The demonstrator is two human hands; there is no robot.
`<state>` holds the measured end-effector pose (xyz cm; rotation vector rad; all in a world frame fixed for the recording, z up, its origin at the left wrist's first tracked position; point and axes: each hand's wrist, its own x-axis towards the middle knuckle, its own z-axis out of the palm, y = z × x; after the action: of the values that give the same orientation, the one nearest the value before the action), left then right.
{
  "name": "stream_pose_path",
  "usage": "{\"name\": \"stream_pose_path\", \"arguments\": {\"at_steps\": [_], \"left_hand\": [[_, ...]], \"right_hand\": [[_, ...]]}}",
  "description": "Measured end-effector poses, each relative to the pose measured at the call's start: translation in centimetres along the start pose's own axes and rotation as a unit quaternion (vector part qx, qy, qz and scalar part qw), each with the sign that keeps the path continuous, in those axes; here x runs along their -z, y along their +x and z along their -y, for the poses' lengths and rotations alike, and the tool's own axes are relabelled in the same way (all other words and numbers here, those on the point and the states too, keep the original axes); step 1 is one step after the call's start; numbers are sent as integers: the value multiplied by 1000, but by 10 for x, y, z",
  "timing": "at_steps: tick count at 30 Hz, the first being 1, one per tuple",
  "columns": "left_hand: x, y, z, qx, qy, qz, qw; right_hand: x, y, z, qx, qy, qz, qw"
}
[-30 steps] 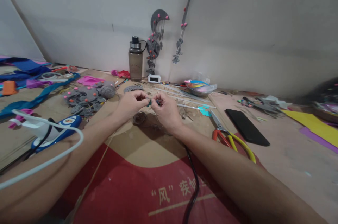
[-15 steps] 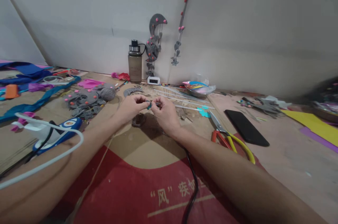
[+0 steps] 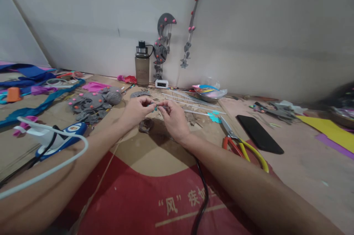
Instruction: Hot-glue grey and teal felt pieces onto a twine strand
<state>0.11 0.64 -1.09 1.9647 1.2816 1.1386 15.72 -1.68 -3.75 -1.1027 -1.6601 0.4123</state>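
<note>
My left hand (image 3: pixel 136 111) and my right hand (image 3: pixel 174 120) meet over the middle of the table, fingertips almost touching. A tiny teal piece (image 3: pixel 155 108) shows at the pinched thumb and forefinger of my left hand; its kind is too small to make out. My right hand pinches a small dark grey piece (image 3: pixel 167 109), mostly hidden by the fingers. Just below the hands lies a coil of thin dark cord (image 3: pixel 145 125). Turquoise cut-out shapes (image 3: pixel 215 117) and scissors with yellow and orange handles (image 3: pixel 235 141) lie to the right.
A water bottle (image 3: pixel 142 65) and a small digital clock (image 3: pixel 161 84) stand by the wall. Grey felt pieces with a yarn ball (image 3: pixel 113 97) lie left, near a glue gun (image 3: pixel 62 139). A black phone (image 3: pixel 258 133) lies right. Grey felt ornaments (image 3: pixel 166 21) hang behind.
My right fingers have shifted slightly, and the fingertips of the two hands are a little farther apart around the teal piece. The view has moved slightly; the table things stay put.
</note>
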Motion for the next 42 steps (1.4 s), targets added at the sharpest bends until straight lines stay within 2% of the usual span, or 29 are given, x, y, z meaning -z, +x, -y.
{"name": "stream_pose_path", "arguments": {"at_steps": [6,17,25,28,33,37,42], "left_hand": [[-1,1,4,-12,18,10,1000],[1,0,-3,-24,38,33,998],[7,5,-2,-19,42,89,995],[13,5,-7,-28,46,107,993],[15,3,-17,-35,64,103,992],[14,2,-20,-81,121,75,986],[14,2,-21,-171,215,48,960]], "right_hand": [[0,1,-2,8,-6,-1,1000],[2,0,3,12,-53,5,999],[3,1,2,20,-126,12,992],[3,1,3,18,-134,16,991],[3,0,5,33,-155,21,987],[3,0,5,47,-169,21,984],[4,-1,5,54,-177,28,982]]}}
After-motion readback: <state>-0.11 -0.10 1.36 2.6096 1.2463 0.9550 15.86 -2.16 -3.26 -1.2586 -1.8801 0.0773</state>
